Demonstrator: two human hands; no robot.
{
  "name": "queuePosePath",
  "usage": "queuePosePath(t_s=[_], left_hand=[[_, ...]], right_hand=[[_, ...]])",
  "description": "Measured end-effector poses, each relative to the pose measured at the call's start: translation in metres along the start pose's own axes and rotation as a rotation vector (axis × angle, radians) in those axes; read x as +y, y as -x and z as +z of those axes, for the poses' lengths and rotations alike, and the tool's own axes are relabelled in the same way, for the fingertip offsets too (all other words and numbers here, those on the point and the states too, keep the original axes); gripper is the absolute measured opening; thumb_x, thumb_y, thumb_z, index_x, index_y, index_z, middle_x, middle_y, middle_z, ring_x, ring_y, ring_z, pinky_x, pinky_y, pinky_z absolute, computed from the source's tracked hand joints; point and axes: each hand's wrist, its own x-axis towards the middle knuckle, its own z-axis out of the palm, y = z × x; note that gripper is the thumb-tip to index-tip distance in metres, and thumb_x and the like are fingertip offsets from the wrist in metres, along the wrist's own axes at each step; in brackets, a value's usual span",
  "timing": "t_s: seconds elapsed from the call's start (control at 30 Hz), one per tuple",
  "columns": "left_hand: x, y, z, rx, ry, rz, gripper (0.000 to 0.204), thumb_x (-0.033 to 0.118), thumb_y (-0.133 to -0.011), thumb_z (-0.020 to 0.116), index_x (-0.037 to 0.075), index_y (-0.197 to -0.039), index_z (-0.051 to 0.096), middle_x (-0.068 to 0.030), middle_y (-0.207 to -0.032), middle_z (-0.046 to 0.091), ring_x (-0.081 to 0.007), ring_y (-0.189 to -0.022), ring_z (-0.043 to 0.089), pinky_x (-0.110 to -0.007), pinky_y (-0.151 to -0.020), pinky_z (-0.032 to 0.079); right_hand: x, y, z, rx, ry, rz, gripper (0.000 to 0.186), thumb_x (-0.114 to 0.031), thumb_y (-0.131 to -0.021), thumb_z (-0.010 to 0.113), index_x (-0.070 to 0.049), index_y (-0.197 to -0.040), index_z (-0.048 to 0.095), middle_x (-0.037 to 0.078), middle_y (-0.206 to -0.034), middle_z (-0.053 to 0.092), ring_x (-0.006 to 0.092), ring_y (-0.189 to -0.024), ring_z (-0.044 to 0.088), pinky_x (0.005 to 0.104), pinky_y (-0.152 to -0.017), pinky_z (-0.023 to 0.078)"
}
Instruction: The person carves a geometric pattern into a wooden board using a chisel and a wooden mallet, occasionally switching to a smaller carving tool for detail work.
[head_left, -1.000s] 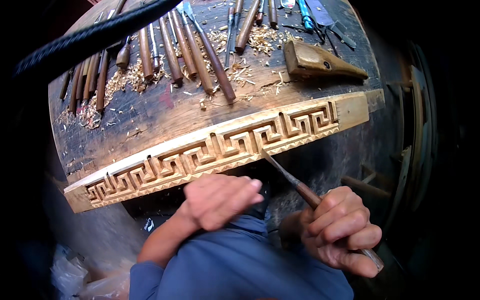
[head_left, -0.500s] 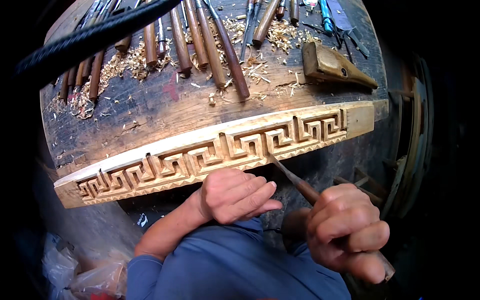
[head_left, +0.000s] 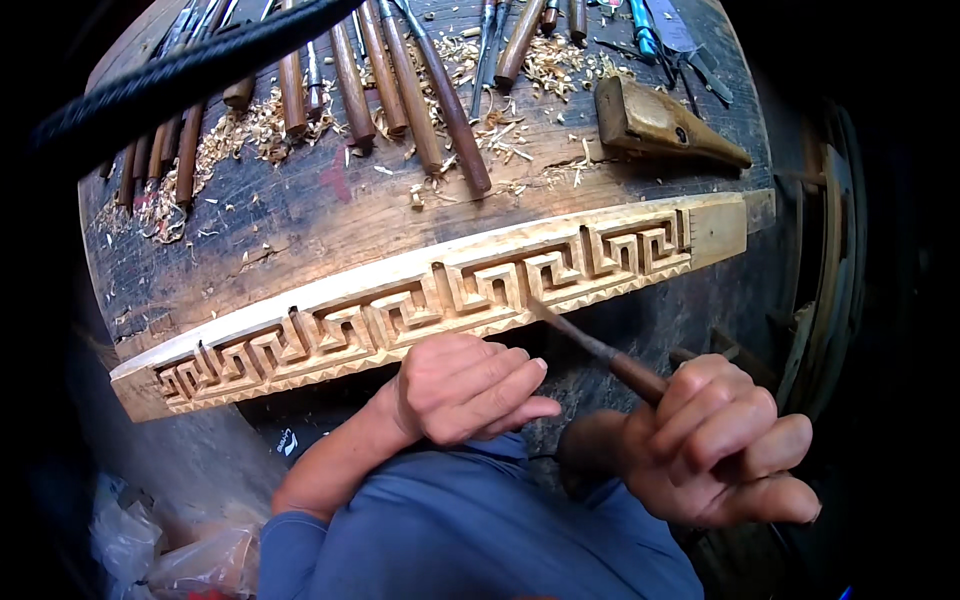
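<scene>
A long pale wooden board (head_left: 465, 245), carved with a stepped key pattern and a zigzag border, lies slantwise along the near edge of the workbench. My right hand (head_left: 715, 440) holds a carving chisel (head_left: 635, 376) by its brown handle. The index finger and thumb side are round it, while the outer fingers are loosely bent. The blade's tip meets the carving near the board's lower border, right of centre. Below that border, my left hand (head_left: 470, 388) is loosely closed, its fingers together and pointing right. Nothing shows in it; its palm is hidden.
On the bench (head_left: 330, 240), several wooden-handled chisels (head_left: 400, 90) lie among wood shavings (head_left: 555, 65) at the back. A wooden mallet (head_left: 665, 125) lies back right. A dark strap (head_left: 190, 70) crosses the upper left. Clear plastic bags (head_left: 200, 560) sit lower left.
The outer fingers of my right hand have loosened, and the handle's end no longer shows below it. The chisel tip stays by the same part of the carving. My left hand has barely moved.
</scene>
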Motion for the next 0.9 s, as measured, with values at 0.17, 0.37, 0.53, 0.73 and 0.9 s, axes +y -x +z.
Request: queuePosePath(t_s=[0.17, 0.37, 0.53, 0.73, 0.9], left_hand=[[0.001, -0.001, 0.001, 0.004, -0.007, 0.005, 0.033, 0.024, -0.089, 0.093, -0.002, -0.100, 0.077, -0.0099, -0.080, 0.073, -0.0218, -0.066, 0.074, -0.031, -0.055, 0.056], [0.001, -0.002, -0.001, -0.024, -0.001, -0.001, 0.032, 0.024, -0.088, 0.092, -0.002, -0.100, 0.077, -0.0099, -0.081, 0.074, -0.0222, -0.068, 0.074, -0.031, -0.057, 0.057], [0.000, 0.001, -0.002, 0.004, -0.018, -0.001, 0.032, 0.023, -0.088, 0.092, -0.002, -0.100, 0.077, -0.0101, -0.081, 0.074, -0.0224, -0.069, 0.075, -0.031, -0.058, 0.058], [0.000, 0.003, 0.000, -0.004, 0.005, -0.008, 0.036, 0.025, -0.086, 0.094, 0.000, -0.104, 0.077, -0.0098, -0.085, 0.075, -0.0218, -0.069, 0.075, -0.031, -0.056, 0.056], [-0.001, 0.004, 0.001, 0.007, -0.001, 0.004, 0.035, 0.024, -0.087, 0.093, -0.001, -0.104, 0.077, -0.0103, -0.085, 0.075, -0.0218, -0.068, 0.074, -0.031, -0.055, 0.055]], right_hand=[[0.007, 0.001, -0.005, -0.068, -0.009, 0.009, 0.058, -0.062, -0.114, 0.043, -0.009, -0.090, 0.042, 0.009, -0.068, 0.060, 0.0124, -0.039, 0.048, 0.0239, -0.036, 0.034], [0.009, 0.002, -0.005, -0.058, -0.033, 0.014, 0.059, -0.062, -0.112, 0.045, -0.007, -0.092, 0.044, 0.012, -0.067, 0.062, 0.0138, -0.038, 0.048, 0.0254, -0.034, 0.034], [0.012, -0.002, 0.000, -0.066, -0.063, 0.011, 0.060, -0.062, -0.112, 0.046, -0.006, -0.091, 0.045, 0.011, -0.066, 0.062, 0.0132, -0.037, 0.047, 0.0252, -0.034, 0.033], [0.010, -0.004, -0.002, -0.110, -0.044, 0.025, 0.060, -0.062, -0.112, 0.047, -0.006, -0.090, 0.044, 0.011, -0.064, 0.061, 0.0125, -0.037, 0.046, 0.0253, -0.034, 0.033], [0.021, -0.007, -0.002, -0.250, -0.085, 0.020, 0.056, -0.055, -0.114, 0.051, -0.005, -0.088, 0.047, 0.013, -0.066, 0.063, 0.0118, -0.038, 0.044, 0.0264, -0.035, 0.033]])
